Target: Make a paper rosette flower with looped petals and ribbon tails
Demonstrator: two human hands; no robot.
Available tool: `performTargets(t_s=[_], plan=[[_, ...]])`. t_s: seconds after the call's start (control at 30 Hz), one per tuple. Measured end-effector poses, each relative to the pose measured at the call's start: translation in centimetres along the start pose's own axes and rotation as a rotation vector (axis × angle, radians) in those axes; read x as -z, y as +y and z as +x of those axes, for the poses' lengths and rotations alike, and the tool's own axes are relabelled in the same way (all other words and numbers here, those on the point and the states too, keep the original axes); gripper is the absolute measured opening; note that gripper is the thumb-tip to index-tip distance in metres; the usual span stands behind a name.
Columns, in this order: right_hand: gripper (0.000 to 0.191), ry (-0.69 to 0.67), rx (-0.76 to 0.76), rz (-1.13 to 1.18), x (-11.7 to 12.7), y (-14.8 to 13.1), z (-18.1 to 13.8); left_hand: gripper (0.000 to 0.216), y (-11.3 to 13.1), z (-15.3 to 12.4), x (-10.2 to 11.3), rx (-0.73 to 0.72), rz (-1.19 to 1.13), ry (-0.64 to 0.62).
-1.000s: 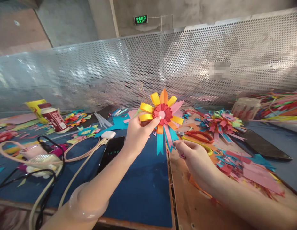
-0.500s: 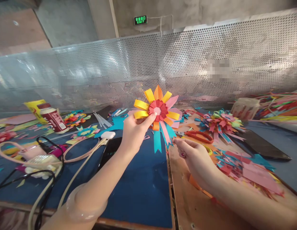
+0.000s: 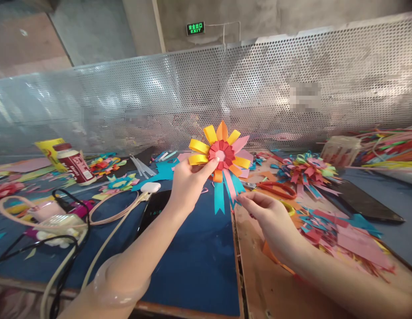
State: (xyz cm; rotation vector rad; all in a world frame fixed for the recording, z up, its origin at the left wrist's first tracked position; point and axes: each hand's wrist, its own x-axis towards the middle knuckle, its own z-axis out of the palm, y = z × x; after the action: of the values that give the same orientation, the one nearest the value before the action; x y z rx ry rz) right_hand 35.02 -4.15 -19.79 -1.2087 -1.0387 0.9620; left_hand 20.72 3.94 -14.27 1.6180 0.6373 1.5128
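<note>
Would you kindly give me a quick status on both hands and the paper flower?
Left hand holds paper flower up. Right hand pinches its tail tip. Scissors behind.

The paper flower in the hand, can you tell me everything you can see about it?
The paper flower is a rosette of looped strips: yellow, orange and pink petals around a pleated red centre with a pale middle. Blue and pink ribbon tails with notched ends hang below. It is held upright in the air above the blue table mat, facing the camera. The left hand pinches its left side; the right hand touches the tail tips.
</note>
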Motion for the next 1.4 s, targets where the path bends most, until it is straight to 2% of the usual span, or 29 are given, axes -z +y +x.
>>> performTargets(t_s=[0.23, 0.6, 1.4], plan=[[0.027, 0.018, 0.033, -0.083, -0.04, -0.13, -0.03, 0.025, -0.09, -0.09, -0.02, -0.005, -0.001, -0.040], [0.024, 0.075, 0.133, -0.182, -0.13, -0.41, -0.57, 0.022, -0.01, -0.15, -0.04, -0.008, 0.011, -0.033], [0.025, 0.015, 0.168, -0.200, 0.04, -0.81, -0.61, 0.027, 0.00, 0.11, 0.14, 0.047, 0.017, 0.020]])
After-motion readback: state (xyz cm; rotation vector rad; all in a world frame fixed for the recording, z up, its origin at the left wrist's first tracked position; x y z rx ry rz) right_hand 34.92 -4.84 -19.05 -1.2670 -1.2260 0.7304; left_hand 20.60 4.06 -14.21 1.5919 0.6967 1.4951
